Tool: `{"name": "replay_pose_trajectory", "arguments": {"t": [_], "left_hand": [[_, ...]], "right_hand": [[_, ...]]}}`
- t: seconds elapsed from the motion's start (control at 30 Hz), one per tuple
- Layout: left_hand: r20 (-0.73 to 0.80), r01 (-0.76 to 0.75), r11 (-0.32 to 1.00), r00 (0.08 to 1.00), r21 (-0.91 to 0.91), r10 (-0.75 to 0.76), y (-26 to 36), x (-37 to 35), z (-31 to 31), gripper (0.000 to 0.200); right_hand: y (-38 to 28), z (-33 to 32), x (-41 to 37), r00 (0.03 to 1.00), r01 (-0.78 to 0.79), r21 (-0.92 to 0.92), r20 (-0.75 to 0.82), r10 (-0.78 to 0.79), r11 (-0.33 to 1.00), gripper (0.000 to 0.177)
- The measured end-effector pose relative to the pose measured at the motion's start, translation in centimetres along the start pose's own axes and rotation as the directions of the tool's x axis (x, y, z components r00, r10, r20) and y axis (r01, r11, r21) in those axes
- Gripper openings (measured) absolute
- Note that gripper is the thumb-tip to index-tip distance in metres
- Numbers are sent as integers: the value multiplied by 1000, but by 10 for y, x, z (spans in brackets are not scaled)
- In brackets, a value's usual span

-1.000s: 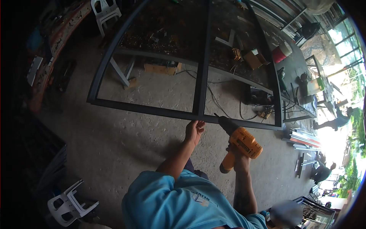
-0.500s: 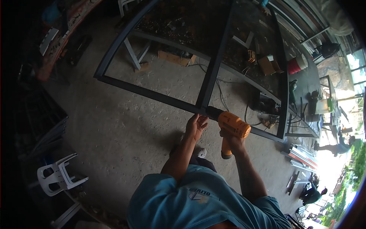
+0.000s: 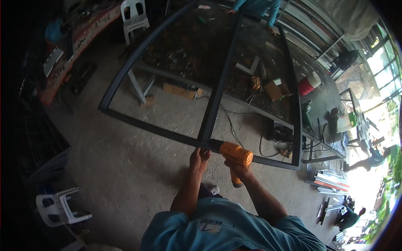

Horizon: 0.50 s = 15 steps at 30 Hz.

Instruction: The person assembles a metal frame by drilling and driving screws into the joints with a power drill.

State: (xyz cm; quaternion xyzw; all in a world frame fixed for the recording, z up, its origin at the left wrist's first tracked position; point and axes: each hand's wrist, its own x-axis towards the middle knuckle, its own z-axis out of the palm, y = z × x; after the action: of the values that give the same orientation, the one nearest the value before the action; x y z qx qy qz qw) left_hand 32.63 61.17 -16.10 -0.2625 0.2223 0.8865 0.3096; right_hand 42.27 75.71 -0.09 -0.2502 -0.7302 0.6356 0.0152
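Note:
My right hand is wrapped around the handle of an orange cordless drill. The drill's dark nose points left at the joint where the middle bar meets the near rail of a dark metal frame; its tip is hard to make out. Just left of the drill, my left hand has its fingers curled against the near rail, at that same joint. Part of its grip is hidden. The frame lies across a dark worktable, with its near end jutting out over the floor.
Another person leans at the table's far end, hands near the frame. On the table are a yellow-black battery, an open carton and a red-white spool. A cable hangs below. A white chair stands lower left.
My view has shifted, so the frame, drill and both hands sit lower and further left in the picture. More of the person at the far end shows. Both hands stay at the joint.

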Motion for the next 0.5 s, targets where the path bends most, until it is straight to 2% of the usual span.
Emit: {"name": "replay_pose_trajectory", "arguments": {"t": [0.1, 0.17, 0.23, 0.27, 0.3, 0.33, 0.47, 0.5], "left_hand": [[31, 4, 997, 999, 74, -6, 7, -6, 11, 30], [45, 36, 998, 998, 54, -38, 8, -12, 13, 31], [20, 71, 997, 997, 22, -71, 6, -11, 9, 32], [161, 143, 982, 979, -124, -122, 4, -9, 4, 31], [302, 229, 940, 942, -253, -148, 2, -10, -1, 29], [344, 263, 918, 926, -296, -155, 3, -14, 3, 28], [325, 275, 905, 931, -324, -166, 8, -9, 5, 23], [320, 266, 904, 934, -336, -156, 6, -6, -1, 23]], "right_hand": [[-16, -9, 15, 997, 72, -2, -3, -72, 997, 43], [-28, -22, 24, 994, 107, -25, 22, -107, 994, 44], [-45, -34, 35, 996, 86, -100, -31, -90, 991, 46], [-40, -40, 46, 988, 92, -165, -106, -110, 982, 44], [-50, -45, 54, 986, 96, -171, -118, -117, 981, 45], [-45, -54, 66, 984, 87, -100, -147, -102, 991, 47], [-26, -95, 118, 990, 83, -95, -102, -93, 992, 52], [-26, -99, 130, 963, 167, -272, -160, -215, 948, 57]]}}
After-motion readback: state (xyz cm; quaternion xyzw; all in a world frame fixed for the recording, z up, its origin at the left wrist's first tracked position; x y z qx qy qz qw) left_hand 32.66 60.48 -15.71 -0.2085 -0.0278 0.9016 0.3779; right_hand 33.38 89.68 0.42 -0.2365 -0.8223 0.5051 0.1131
